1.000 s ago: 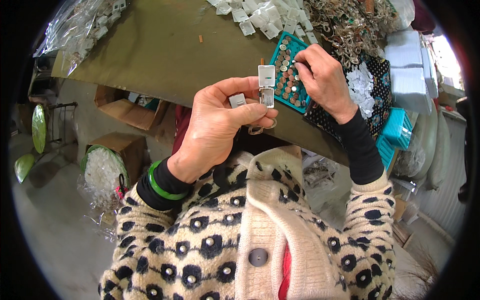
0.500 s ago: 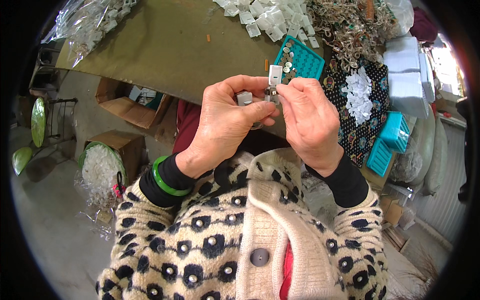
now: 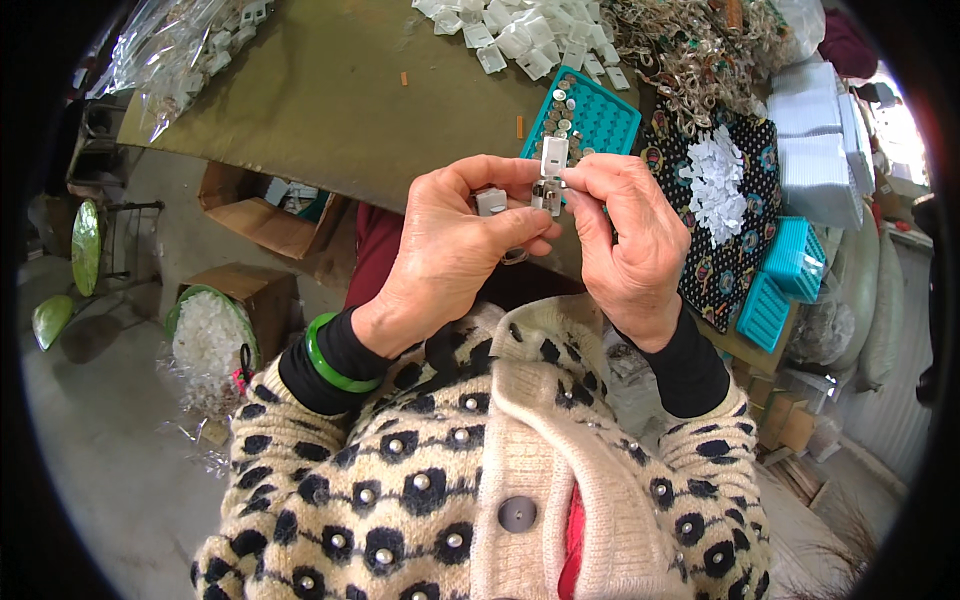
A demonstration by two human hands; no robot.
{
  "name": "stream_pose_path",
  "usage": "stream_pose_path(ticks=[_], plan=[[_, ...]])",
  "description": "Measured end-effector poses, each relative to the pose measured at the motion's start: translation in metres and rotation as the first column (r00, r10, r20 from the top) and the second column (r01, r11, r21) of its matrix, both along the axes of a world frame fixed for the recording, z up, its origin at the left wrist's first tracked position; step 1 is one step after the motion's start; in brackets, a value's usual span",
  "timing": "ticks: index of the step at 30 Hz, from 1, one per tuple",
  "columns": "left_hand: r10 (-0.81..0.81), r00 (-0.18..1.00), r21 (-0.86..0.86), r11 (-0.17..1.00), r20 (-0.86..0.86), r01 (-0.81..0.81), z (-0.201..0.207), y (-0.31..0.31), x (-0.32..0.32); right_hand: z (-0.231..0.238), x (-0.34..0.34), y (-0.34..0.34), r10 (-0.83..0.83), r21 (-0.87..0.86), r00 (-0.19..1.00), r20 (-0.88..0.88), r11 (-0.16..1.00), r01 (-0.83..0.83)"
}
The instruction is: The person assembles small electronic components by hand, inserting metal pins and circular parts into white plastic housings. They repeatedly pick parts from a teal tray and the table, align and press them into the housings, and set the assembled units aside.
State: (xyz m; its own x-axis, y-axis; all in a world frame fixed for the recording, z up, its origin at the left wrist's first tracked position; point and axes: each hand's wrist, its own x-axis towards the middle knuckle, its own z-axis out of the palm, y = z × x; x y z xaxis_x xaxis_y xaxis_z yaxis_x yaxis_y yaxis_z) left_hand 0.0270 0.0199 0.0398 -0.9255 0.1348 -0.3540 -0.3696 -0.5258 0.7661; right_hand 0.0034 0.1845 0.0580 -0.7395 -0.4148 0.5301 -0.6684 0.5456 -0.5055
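My left hand grips a small white plastic case between thumb and fingers, its lid raised. Shiny metal and clear parts show in its lower half; their detail is too small to make out. A second white plastic piece sits tucked in the same hand, behind the thumb. From the right, my right hand brings forefinger and thumb to the case's edge, the forefinger touching near the hinge. Whatever tiny thing may lie between those fingertips is hidden. Just beyond the hands is a teal tray with several round metal discs.
White plastic cases are heaped at the table's far side, beside a tangle of clear-and-brown pieces. White chips lie on patterned cloth at right, near teal baskets. An open cardboard box stands below the table's left edge.
My right hand has shifted slightly right, its thumb a little farther from the forefinger. My left hand still holds the case, which sits slightly lower and to the right. The whole view has moved a little.
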Motion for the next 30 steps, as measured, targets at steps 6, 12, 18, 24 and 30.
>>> stream_pose_path(ticks=[6,12,18,24,30], plan=[[-0.033,0.999,-0.018,0.999,-0.029,0.032,0.000,0.004,0.002,-0.005,0.002,0.005,0.034,-0.029,0.999,0.011,0.999,-0.033],[-0.050,0.997,0.045,0.998,0.064,0.047,-0.003,0.001,0.000,-0.003,-0.014,0.016,0.023,-0.257,0.920,0.392,0.963,0.085],[-0.054,0.997,0.226,0.973,0.050,0.041,-0.008,-0.007,-0.005,-0.035,-0.054,0.018,-0.098,0.190,0.995,-0.007,0.977,0.097],[-0.053,0.998,0.225,0.973,0.029,0.046,-0.010,-0.015,-0.009,-0.037,-0.061,0.019,-0.076,0.219,0.997,0.017,0.973,0.071],[-0.057,0.997,0.338,0.939,-0.050,0.071,-0.014,-0.020,-0.014,-0.003,-0.035,0.006,-0.069,-0.041,0.986,0.154,0.996,0.076]])
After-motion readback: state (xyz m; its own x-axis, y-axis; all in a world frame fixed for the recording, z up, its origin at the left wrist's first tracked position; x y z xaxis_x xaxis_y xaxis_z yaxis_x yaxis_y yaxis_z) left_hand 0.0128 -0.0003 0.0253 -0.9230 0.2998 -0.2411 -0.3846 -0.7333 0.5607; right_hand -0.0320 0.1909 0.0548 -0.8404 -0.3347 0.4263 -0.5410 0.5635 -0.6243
